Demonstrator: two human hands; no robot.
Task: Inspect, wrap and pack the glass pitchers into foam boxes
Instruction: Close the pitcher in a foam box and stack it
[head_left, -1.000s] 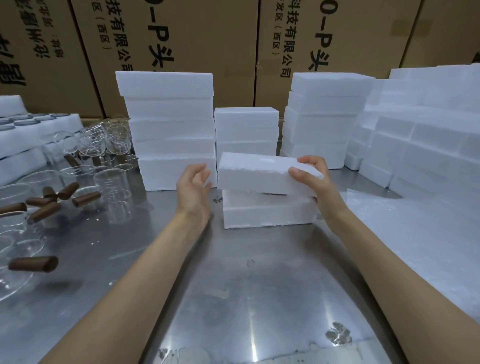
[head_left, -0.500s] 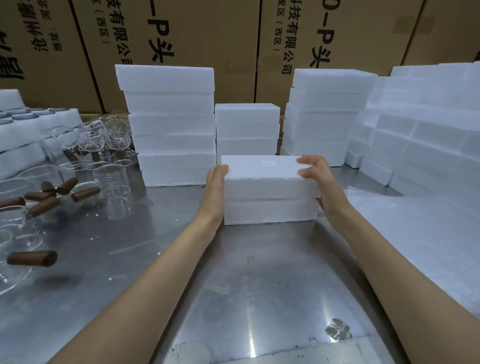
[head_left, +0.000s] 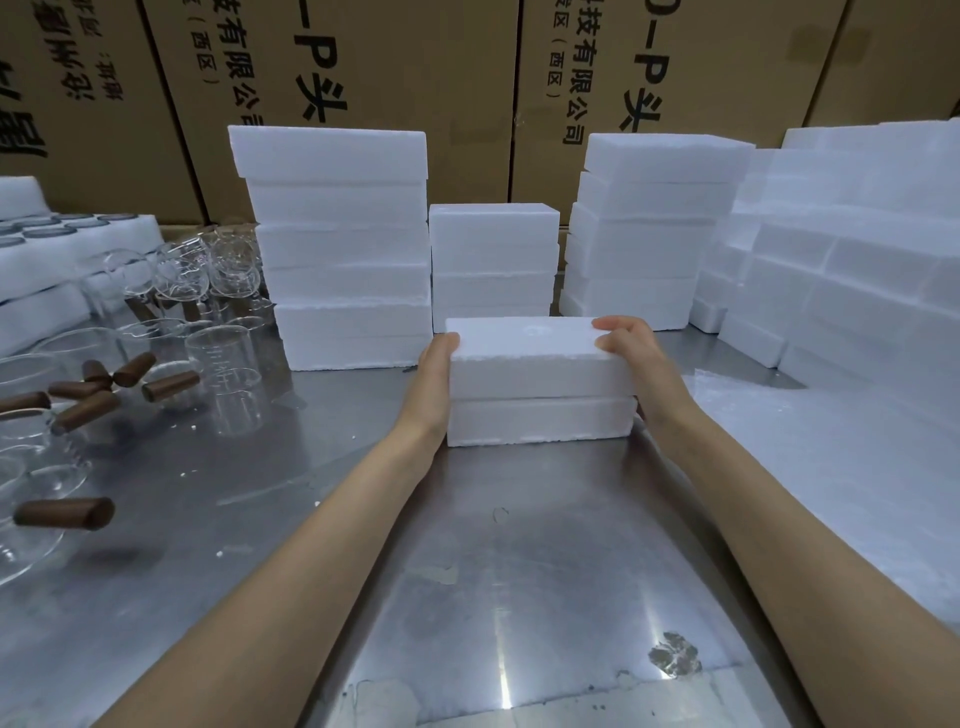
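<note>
Foam lid (head_left: 524, 345) now seated flush on the foam base (head_left: 537, 421), centre of frame; a second ago it sat tilted above it with a gap. I judge this box closed, ready to join the stacks (head_left: 332, 249) behind. My left hand (head_left: 434, 374) lies flat against the box's left end, fingers straight, not curled. My right hand (head_left: 631, 358) grips the right end, fingers hooked over the lid's top edge. Glass pitchers (head_left: 218, 374) with brown handles wait at left on the steel table (head_left: 467, 571), well apart.
</note>
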